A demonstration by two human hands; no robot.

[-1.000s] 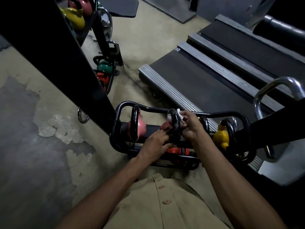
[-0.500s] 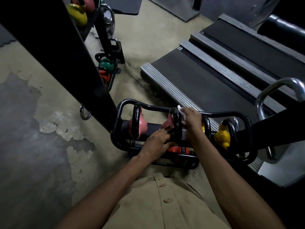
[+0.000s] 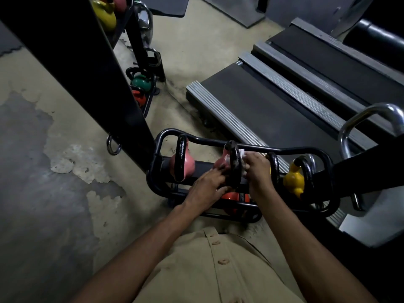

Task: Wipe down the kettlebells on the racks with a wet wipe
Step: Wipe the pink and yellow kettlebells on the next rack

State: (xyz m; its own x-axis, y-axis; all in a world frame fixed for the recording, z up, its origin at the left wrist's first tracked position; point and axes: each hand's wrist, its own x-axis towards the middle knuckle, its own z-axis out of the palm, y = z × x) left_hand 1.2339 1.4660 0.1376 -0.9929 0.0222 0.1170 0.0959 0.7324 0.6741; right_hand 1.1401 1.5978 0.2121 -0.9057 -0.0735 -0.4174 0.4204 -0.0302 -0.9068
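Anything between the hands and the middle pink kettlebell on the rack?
Nothing visible. The left hand touches the middle pink kettlebell and the right hand holds the wet wipe against its black handle.

Patchy concrete floor (image 3: pixel 65 160) (paint peeling) runs beside a black treadmill (image 3: pixel 273 110).
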